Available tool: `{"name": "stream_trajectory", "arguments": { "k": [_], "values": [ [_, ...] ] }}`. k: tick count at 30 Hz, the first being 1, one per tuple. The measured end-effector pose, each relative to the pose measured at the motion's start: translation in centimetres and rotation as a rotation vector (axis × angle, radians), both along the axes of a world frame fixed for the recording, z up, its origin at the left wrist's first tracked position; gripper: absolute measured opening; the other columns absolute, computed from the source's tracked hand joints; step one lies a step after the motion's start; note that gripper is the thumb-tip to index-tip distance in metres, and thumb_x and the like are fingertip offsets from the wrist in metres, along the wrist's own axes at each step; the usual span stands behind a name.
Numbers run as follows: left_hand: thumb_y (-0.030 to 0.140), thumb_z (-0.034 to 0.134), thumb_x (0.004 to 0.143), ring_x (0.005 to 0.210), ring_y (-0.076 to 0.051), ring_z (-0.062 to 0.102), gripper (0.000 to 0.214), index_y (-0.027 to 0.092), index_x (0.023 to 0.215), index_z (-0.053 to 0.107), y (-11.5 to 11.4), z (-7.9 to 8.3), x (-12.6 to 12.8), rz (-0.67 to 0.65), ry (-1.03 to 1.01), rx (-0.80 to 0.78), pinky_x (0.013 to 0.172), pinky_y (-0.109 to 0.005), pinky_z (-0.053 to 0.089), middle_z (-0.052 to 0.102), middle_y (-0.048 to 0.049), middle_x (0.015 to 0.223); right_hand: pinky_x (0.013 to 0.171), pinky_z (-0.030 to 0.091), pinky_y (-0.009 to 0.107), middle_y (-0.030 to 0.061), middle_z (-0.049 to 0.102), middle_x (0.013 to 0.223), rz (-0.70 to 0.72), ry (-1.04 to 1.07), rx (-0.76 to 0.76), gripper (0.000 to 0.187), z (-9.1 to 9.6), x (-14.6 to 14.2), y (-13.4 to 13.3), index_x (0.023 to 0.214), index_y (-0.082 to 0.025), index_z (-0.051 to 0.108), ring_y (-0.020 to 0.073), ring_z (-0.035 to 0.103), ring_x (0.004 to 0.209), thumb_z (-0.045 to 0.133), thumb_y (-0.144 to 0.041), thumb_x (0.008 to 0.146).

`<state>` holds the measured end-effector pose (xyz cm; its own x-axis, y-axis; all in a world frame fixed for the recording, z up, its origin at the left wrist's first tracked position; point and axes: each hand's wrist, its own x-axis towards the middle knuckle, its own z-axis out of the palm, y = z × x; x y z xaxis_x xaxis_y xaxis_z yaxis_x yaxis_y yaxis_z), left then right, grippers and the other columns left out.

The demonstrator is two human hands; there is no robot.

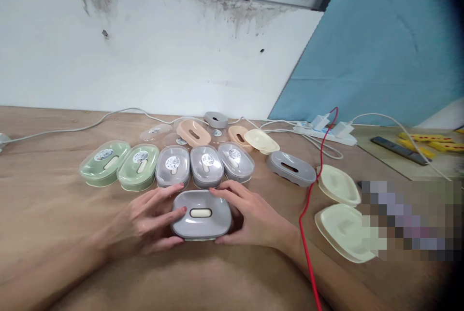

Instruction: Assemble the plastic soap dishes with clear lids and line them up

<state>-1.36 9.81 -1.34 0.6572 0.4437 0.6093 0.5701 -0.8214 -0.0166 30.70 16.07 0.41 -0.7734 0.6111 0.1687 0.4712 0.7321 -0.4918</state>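
Observation:
Right in front of me lies a grey soap dish (201,202), an oval tray whose centre slot shows a cream piece from beneath. My left hand (150,217) grips its left end, with a finger on the top face and the thumb at the near edge. Around the right end curls my right hand (250,212), fingertips on the far rim and thumb at the near side. Just beyond stands a row of lidded, stickered soap dishes: green ones (137,168) at the left and grey ones (206,163) at the right.
Behind the row lie peach trays (193,132), clear lids (155,131) and a cream base (261,141). To the right are a loose grey tray (292,168) and cream bases (339,185). A red cable (306,233) crosses my right forearm; a power strip (326,133) sits at the back.

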Motion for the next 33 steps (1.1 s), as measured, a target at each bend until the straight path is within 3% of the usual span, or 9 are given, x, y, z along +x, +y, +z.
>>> {"name": "stream_trajectory", "arguments": {
  "k": [4,8,11,13,18,22,28,31,33],
  "values": [
    [0.038,0.075,0.095,0.113,-0.030,0.068,0.047,0.015,0.136,0.067,-0.2,0.9,0.2,0.017,0.015,0.156,0.087,-0.041,0.060,0.062,-0.0203,0.135,0.089,0.061,0.041,0.0122,0.058,0.133,-0.008,0.013,0.006,0.101,-0.1,0.1,0.0,0.153,-0.023,0.051,0.0283,0.068,0.111,0.099,-0.047,0.067],
    [0.037,0.068,0.099,0.102,-0.025,0.070,0.035,0.017,0.128,0.068,0.7,3.8,0.0,0.110,-0.047,0.275,0.083,-0.038,0.055,0.069,-0.0139,0.122,0.084,0.060,0.036,0.0090,0.058,0.128,-0.021,0.035,0.038,0.089,-0.1,0.0,0.0,0.153,-0.027,0.052,0.0230,0.068,0.101,0.094,-0.040,0.076],
    [0.035,0.058,0.103,0.106,-0.025,0.070,0.020,0.024,0.115,0.070,4.1,6.4,-1.0,0.443,-0.134,-0.021,0.096,-0.041,0.051,0.075,-0.0062,0.114,0.076,0.058,0.032,0.0079,0.059,0.124,-0.013,0.017,0.031,0.081,0.0,-0.1,0.1,0.146,-0.027,0.058,0.0202,0.068,0.093,0.095,-0.042,0.075],
    [0.044,0.052,0.103,0.116,-0.029,0.069,0.034,0.023,0.125,0.068,7.8,7.6,-2.1,0.625,-0.154,-0.278,0.102,-0.043,0.052,0.075,-0.0084,0.124,0.071,0.057,0.031,0.0070,0.060,0.122,-0.010,0.002,0.017,0.082,0.0,-0.1,0.2,0.146,-0.027,0.059,0.0169,0.066,0.083,0.095,-0.047,0.075],
    [0.054,0.058,0.099,0.119,-0.033,0.071,0.056,0.009,0.131,0.067,16.9,7.3,-5.2,0.806,-0.074,-0.556,0.106,-0.040,0.052,0.074,-0.0157,0.131,0.069,0.056,0.032,0.0039,0.063,0.112,-0.041,-0.004,0.017,0.080,0.3,-0.2,0.2,0.149,-0.028,0.057,0.0136,0.062,0.070,0.091,-0.051,0.079],
    [0.047,0.065,0.104,0.115,-0.026,0.071,0.042,0.012,0.127,0.068,20.1,6.3,-6.2,0.852,-0.061,-0.664,0.104,-0.046,0.056,0.071,-0.0118,0.131,0.065,0.054,0.030,0.0037,0.067,0.109,-0.050,0.012,0.015,0.078,0.4,-0.3,0.2,0.148,-0.028,0.058,0.0134,0.063,0.068,0.090,-0.050,0.080],
    [0.047,0.066,0.102,0.136,-0.037,0.060,0.052,0.012,0.140,0.062,18.5,7.8,-5.8,0.870,-0.177,-0.616,0.114,-0.053,0.047,0.065,-0.0192,0.142,0.064,0.054,0.029,0.0048,0.069,0.110,-0.059,0.015,0.005,0.078,0.1,-0.5,0.1,0.148,-0.026,0.057,0.0142,0.065,0.068,0.089,-0.051,0.081],
    [0.059,0.048,0.107,0.143,-0.036,0.054,0.064,0.015,0.153,0.052,14.1,8.6,-4.0,0.768,-0.251,-0.490,0.118,-0.048,0.044,0.058,-0.0187,0.151,0.067,0.056,0.032,0.0074,0.071,0.111,-0.070,0.026,0.056,0.086,-0.2,-0.6,0.0,0.149,-0.025,0.055,0.0198,0.068,0.077,0.088,-0.062,0.078],
    [0.062,0.054,0.104,0.137,-0.029,0.060,0.066,0.024,0.157,0.048,10.2,8.3,-2.1,0.601,-0.265,-0.431,0.114,-0.041,0.049,0.059,-0.0115,0.152,0.072,0.057,0.035,0.0099,0.071,0.110,-0.048,0.064,0.105,0.093,-0.5,-0.6,0.1,0.150,-0.022,0.052,0.0243,0.070,0.085,0.081,-0.075,0.079]
  ]
}}
